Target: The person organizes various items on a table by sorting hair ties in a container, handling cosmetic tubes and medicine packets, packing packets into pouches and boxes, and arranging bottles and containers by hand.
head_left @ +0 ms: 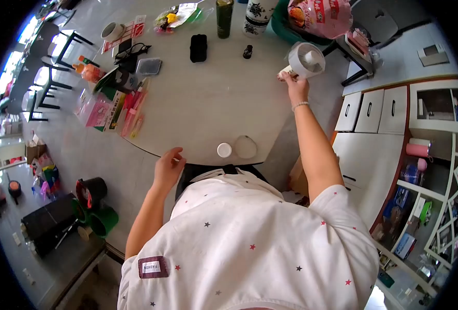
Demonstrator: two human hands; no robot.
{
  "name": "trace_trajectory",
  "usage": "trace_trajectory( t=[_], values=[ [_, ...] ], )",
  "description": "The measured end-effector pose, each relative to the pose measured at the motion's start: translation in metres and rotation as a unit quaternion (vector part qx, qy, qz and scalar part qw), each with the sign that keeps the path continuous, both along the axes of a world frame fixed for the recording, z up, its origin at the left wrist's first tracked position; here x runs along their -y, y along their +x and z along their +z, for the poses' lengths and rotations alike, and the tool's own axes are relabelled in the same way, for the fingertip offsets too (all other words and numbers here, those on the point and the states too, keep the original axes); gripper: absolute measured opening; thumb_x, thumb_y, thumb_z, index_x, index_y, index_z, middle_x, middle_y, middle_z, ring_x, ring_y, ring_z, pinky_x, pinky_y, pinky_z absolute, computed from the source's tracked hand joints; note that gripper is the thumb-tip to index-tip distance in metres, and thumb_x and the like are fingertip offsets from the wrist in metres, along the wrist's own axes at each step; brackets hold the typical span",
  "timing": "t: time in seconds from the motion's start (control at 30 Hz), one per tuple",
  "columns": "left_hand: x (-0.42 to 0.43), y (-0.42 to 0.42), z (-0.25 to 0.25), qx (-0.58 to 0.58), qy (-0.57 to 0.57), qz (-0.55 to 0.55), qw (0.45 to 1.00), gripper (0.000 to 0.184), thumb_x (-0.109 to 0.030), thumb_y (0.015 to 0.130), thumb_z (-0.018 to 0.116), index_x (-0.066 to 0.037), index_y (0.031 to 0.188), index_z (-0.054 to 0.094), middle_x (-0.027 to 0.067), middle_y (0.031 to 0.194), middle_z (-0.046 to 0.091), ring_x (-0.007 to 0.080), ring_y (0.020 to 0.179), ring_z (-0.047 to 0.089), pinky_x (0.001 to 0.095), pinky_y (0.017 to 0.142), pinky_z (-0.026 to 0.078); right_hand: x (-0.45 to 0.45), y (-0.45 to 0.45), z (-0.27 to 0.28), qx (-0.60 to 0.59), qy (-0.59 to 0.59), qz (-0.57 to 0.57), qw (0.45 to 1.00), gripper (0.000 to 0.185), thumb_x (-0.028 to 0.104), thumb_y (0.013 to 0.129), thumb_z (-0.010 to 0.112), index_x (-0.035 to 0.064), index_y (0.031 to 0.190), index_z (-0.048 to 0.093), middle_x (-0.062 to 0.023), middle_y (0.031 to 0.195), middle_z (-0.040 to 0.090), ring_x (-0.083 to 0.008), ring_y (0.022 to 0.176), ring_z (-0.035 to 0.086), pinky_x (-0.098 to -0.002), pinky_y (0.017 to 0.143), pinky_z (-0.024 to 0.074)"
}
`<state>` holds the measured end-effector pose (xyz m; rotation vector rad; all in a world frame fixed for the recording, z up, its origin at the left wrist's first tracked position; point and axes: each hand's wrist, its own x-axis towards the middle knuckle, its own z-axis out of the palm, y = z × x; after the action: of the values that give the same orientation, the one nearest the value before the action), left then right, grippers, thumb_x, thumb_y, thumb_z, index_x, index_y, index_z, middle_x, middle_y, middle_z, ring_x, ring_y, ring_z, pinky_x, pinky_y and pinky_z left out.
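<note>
My right hand (296, 88) reaches out to the table's right edge. Its fingers are closed on the cream lower part of a white round object (307, 58), which has a wide rim and a knob-like middle; its exact kind is unclear. My left hand (170, 166) is at the near table edge, fingers loosely bent and apart, holding nothing. To the right of it, a small white round lid (224, 150) lies flat on the table (213, 103). Beside that lid is a thin, pale ring (254, 154).
A black case (198, 48), a small dark bottle (247, 51), a green bottle (224, 19) and a patterned white container (256, 19) stand farther back. Glasses (132, 51), an orange bottle (88, 72) and stationery packs fill the left side. White drawers (369, 111) are at right.
</note>
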<state>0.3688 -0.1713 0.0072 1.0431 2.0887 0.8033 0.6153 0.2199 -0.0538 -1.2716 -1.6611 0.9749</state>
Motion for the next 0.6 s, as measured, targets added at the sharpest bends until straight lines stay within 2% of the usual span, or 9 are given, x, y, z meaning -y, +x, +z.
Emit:
trace_trajectory(
  t=[0.07,0.17,0.27,0.37,0.5,0.53,0.6],
  values=[
    [0.009,-0.001,-0.003,-0.010,0.027,0.013,1.000,0.031,-0.010,0.076,0.065,-0.004,0.107,0.059,0.0068,0.080,0.061,0.0158,0.061,0.055,0.0279,0.061,0.046,0.021,-0.011,0.036,-0.044,0.019,0.046,0.998,0.038,0.026,0.075,0.074,-0.0053,0.092,0.060,-0.0128,0.089,0.066,-0.0227,0.083,0.064,-0.0324,0.075,0.0488],
    [0.008,-0.003,0.005,0.016,0.027,0.043,0.999,0.032,-0.009,0.077,0.065,-0.005,0.108,0.058,0.0063,0.081,0.061,0.0138,0.062,0.054,0.0265,0.060,0.046,0.032,-0.032,0.064,-0.191,0.025,0.149,0.970,0.035,0.021,0.077,0.073,-0.0042,0.097,0.059,-0.0104,0.091,0.066,-0.0188,0.083,0.063,-0.0309,0.076,0.0492],
    [-0.001,-0.004,0.018,-0.002,0.065,0.055,0.996,0.035,-0.008,0.077,0.065,-0.005,0.111,0.057,0.0053,0.085,0.060,0.0116,0.064,0.055,0.0250,0.061,0.046,0.036,-0.040,0.088,-0.143,-0.058,0.244,0.957,0.039,0.012,0.082,0.068,0.0006,0.116,0.051,-0.0078,0.106,0.060,-0.0143,0.099,0.056,-0.0287,0.087,0.0460],
    [-0.025,-0.009,0.051,0.004,0.146,0.045,0.988,0.036,-0.004,0.082,0.061,-0.004,0.117,0.053,0.0028,0.095,0.058,0.0088,0.071,0.054,0.0224,0.067,0.046,0.058,-0.058,0.114,-0.126,-0.037,0.325,0.936,0.041,0.010,0.082,0.068,-0.0006,0.116,0.050,-0.0080,0.106,0.060,-0.0142,0.099,0.057,-0.0302,0.088,0.0469],
    [-0.068,-0.011,0.110,0.189,0.269,0.056,0.943,0.035,-0.009,0.089,0.055,-0.003,0.123,0.048,0.0053,0.105,0.056,0.0103,0.081,0.056,0.0247,0.074,0.047,0.100,-0.086,0.146,-0.097,0.025,0.411,0.906,0.040,0.009,0.079,0.070,0.0002,0.113,0.052,-0.0092,0.105,0.060,-0.0176,0.097,0.059,-0.0306,0.085,0.0490],
    [-0.077,-0.011,0.125,0.244,0.297,0.052,0.922,0.035,-0.013,0.092,0.053,-0.002,0.124,0.046,0.0059,0.107,0.056,0.0109,0.084,0.057,0.0256,0.076,0.047,0.111,-0.092,0.152,-0.074,0.040,0.400,0.913,0.044,0.010,0.076,0.073,0.0012,0.114,0.052,-0.0082,0.099,0.063,-0.0173,0.090,0.061,-0.0299,0.079,0.0509],
    [-0.090,-0.010,0.154,0.334,0.303,0.062,0.890,0.036,-0.019,0.093,0.052,-0.002,0.124,0.046,0.0059,0.109,0.056,0.0116,0.089,0.058,0.0266,0.077,0.048,0.128,-0.107,0.154,-0.055,0.050,0.408,0.910,0.034,0.018,0.072,0.075,0.0035,0.098,0.061,-0.0095,0.087,0.064,-0.0233,0.078,0.063,-0.0329,0.072,0.0508]
  ],
)
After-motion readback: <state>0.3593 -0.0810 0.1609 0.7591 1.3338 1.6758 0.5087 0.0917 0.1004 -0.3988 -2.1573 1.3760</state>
